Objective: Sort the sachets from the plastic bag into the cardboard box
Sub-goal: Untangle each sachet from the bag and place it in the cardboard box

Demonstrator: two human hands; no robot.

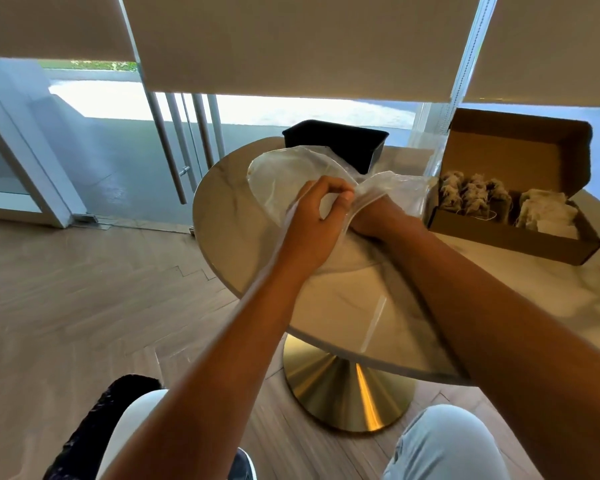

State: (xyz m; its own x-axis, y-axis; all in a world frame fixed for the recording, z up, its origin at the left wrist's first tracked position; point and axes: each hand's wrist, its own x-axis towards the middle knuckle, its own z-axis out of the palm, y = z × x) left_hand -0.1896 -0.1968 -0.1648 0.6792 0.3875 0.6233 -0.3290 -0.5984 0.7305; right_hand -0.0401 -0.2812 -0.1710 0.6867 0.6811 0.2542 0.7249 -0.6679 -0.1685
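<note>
Clear plastic bag [284, 174] lies slack over the near-left part of the round marble table [520, 289], and both hands are working it. The left hand [312, 220] pinches a fold of film between thumb and curled fingers. The right hand [378, 220] is gathered into the crumpled film beside it, though whether it grips a sachet or only plastic cannot be told.

To do this step well, it seems best to hold the mouth open with the left hand, let the right reach in and draw out one sachet, and keep the film from dragging.

Little shows inside the thin, glossy, see-through bag. The cardboard box [506, 233] stands open to the right, lid up, with string-tagged sachets [471, 197] in its left compartment and paler ones in the right. A black tub [336, 140] sits behind the bag.
</note>
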